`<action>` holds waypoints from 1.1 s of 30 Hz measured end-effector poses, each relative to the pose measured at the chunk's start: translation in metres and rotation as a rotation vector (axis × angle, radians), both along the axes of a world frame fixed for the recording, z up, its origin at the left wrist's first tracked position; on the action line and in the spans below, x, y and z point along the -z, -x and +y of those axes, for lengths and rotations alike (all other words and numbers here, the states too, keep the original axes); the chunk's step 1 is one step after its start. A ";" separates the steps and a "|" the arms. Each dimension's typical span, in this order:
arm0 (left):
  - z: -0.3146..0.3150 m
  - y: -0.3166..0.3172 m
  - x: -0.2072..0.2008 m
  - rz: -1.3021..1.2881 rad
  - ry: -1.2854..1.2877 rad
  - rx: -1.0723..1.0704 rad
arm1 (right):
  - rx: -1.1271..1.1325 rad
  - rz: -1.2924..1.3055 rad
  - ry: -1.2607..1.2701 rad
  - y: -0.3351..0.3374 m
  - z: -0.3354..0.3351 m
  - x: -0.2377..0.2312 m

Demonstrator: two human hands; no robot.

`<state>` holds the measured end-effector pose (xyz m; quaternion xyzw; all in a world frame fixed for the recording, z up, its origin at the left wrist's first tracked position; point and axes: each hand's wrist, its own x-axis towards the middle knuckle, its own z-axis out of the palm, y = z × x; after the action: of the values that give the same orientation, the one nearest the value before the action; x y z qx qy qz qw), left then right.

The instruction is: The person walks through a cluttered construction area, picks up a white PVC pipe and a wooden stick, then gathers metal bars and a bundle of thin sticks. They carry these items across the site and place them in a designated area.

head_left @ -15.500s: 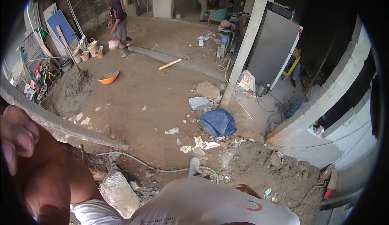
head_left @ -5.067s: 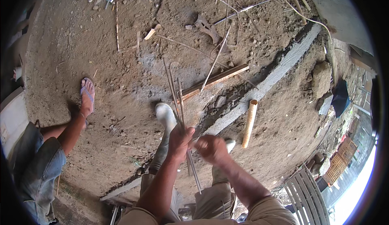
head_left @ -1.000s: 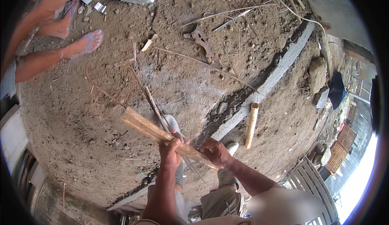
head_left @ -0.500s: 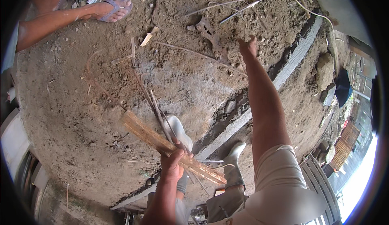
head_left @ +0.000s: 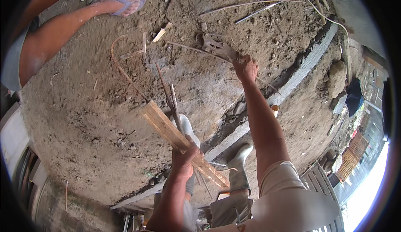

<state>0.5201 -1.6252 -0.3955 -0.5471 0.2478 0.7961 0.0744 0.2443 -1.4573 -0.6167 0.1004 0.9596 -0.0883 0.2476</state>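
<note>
My left hand [head_left: 184, 160] is closed around a rough wooden board [head_left: 163, 123], held at a slant, together with several thin sticks [head_left: 172, 100] that cross it. A rusty curved rod [head_left: 129, 79] reaches from the board's far end; whether it is held too, I cannot tell. My right hand [head_left: 246, 68] stretches out ahead and grips the near end of a flat, dirt-covered piece with holes [head_left: 216, 47]. A thin wire loops beside that piece. A long thin stick [head_left: 194, 48] lies on the soil and passes by my right hand.
Another person's sandaled foot [head_left: 125, 3] stands at the upper left. A concrete strip [head_left: 288, 87] with a trench beside it runs diagonally past my boots [head_left: 239, 165]. Rocks [head_left: 335, 79], loose sticks [head_left: 267, 8] and a wood scrap [head_left: 159, 34] lie on the dirt.
My right hand has come nearer and left from the bent wire and now grips the holed piece, which has turned and shifted toward me. The board and sticks stay in my left hand.
</note>
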 end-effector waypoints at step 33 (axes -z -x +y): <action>0.028 -0.002 -0.008 -0.084 0.065 0.125 | -0.530 -0.169 -0.002 -0.051 0.047 0.003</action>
<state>0.5224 -1.5969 -0.3877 -0.5658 0.3038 0.7577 0.1165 0.2953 -1.4104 -0.6198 -0.1469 0.9284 -0.0109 0.3411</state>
